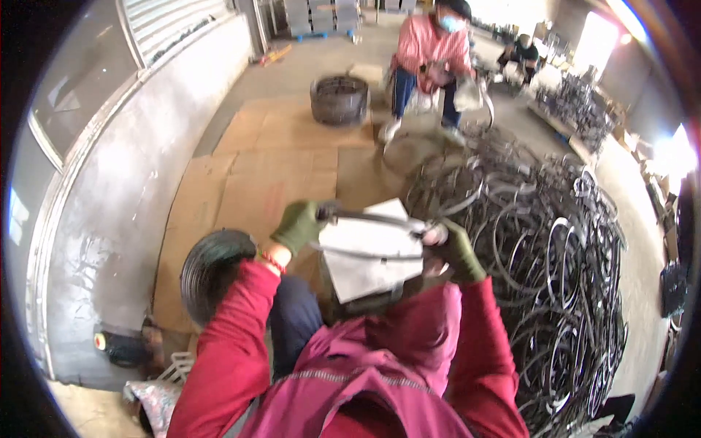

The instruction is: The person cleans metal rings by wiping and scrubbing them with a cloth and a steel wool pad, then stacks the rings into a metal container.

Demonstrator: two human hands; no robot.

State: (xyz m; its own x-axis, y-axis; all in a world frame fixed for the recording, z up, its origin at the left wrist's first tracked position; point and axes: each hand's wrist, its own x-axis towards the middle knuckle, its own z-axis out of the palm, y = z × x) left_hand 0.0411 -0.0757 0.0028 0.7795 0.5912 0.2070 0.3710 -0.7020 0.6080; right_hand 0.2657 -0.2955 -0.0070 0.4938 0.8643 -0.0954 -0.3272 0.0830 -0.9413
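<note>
A thin dark ring [380,218] is held out flat above my lap, slightly blurred. My left hand [299,228], in a green glove with bare skin at the wrist, is closed around its left side. On the opposite side, my right hand [454,250], also green-gloved with fingertips showing, grips the ring. Beneath the ring a white sheet or board [354,281] rests over my lap. A stack of similar dark rings [212,274] stands beside my left knee.
A large tangled heap of dark rings [540,255] fills the floor at right. Cardboard [274,175] covers the floor ahead, with another ring stack [339,102] on it. A seated person [431,55] works beyond the heap. A wall [146,160] runs along the left.
</note>
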